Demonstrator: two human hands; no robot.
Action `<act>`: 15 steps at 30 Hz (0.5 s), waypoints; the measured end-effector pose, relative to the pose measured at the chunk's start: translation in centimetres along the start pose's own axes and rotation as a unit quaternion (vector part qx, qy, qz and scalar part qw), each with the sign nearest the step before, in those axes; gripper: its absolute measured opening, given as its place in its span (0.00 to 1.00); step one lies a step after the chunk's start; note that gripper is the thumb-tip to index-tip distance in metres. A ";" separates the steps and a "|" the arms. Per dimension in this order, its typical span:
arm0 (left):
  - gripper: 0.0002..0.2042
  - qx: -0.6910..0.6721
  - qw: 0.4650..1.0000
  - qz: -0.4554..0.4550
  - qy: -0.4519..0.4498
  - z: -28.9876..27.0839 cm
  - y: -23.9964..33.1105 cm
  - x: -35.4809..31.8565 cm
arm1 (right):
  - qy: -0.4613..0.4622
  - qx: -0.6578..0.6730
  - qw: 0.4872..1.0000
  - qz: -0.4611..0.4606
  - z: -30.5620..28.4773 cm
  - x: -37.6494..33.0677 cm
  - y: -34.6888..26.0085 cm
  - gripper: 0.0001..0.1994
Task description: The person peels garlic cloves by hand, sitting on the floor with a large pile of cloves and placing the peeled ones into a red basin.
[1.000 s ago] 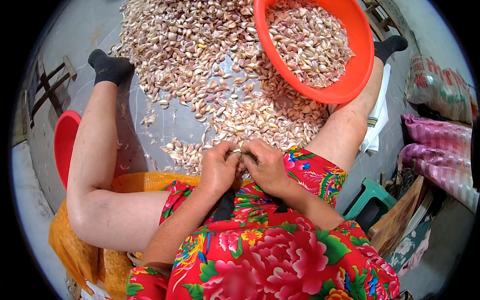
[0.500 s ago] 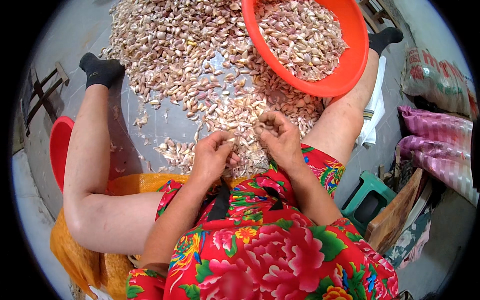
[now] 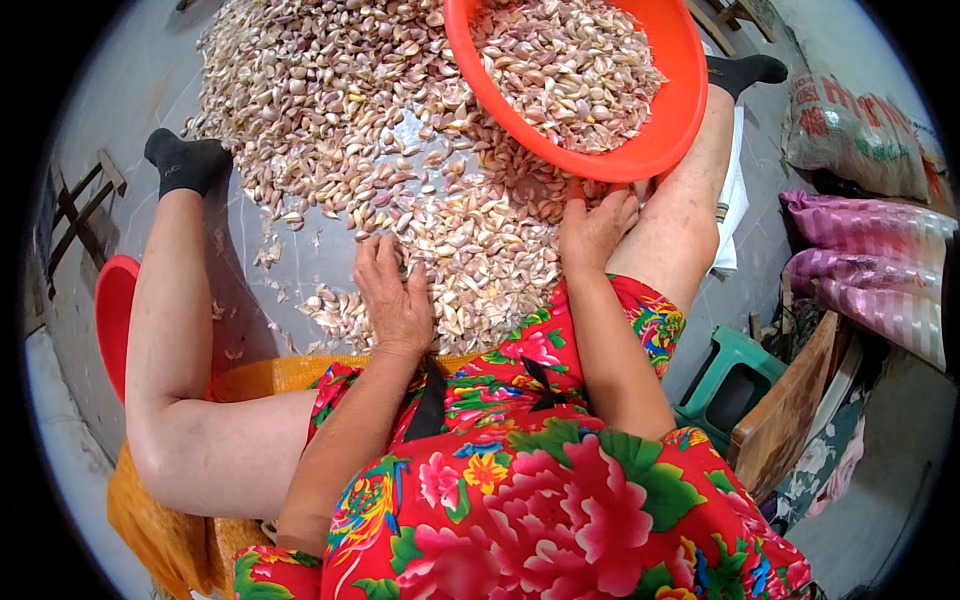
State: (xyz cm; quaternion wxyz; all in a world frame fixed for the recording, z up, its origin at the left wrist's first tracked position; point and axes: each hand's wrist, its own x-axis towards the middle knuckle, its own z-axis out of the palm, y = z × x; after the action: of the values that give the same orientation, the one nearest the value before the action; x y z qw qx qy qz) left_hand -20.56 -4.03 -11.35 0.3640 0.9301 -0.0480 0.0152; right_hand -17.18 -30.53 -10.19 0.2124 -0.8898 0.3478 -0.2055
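Loose garlic cloves (image 3: 310,90) with pinkish-white skins cover the floor between my legs in a broad heap. My left hand (image 3: 393,298) lies palm down on the near left part of it, fingers stretched forward and thumb apart. To the right, my right hand (image 3: 598,230) reaches to the cloves just below the rim of an orange-red basin (image 3: 690,110). Its fingers are apart, and their tips partly sink out of sight among the cloves near the rim. The basin sits tilted toward me and holds many more garlic cloves (image 3: 570,75).
My outstretched legs border the heap on both sides. A second red basin (image 3: 112,320) stands beyond my left leg, with an orange woven sack (image 3: 165,500) beneath that leg. At right are a green plastic stool (image 3: 735,375), a wooden board (image 3: 785,410) and pink striped bags (image 3: 865,270).
Both hands were closed close together over the near cloves. They have parted: the left moved left and opened onto the heap, the right went forward to the basin's edge and opened.
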 end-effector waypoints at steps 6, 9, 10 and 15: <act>0.30 -0.055 0.998 0.025 -0.015 2.0 0.5 0.1 | 0.049 -0.113 0.989 -0.083 1.5 -0.6 0.6 0.30; 0.29 -0.096 0.994 0.039 -0.019 2.7 1.0 0.6 | 0.012 -0.132 0.990 -0.053 1.8 -2.9 0.0 0.29; 0.29 -0.118 0.992 0.043 -0.024 2.9 1.6 0.8 | -0.010 -0.143 0.989 -0.029 1.4 -4.0 -0.3 0.29; 0.24 -0.190 0.981 0.038 -0.004 5.5 4.4 2.6 | -0.175 0.004 0.984 -0.036 0.0 -7.2 -3.7 0.27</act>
State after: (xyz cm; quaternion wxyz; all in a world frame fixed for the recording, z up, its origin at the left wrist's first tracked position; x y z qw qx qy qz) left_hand -18.47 -11.20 -12.25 0.5326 0.8418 -0.0867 0.0154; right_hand -20.07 -22.96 -9.81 0.2663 -0.9230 0.2724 -0.0551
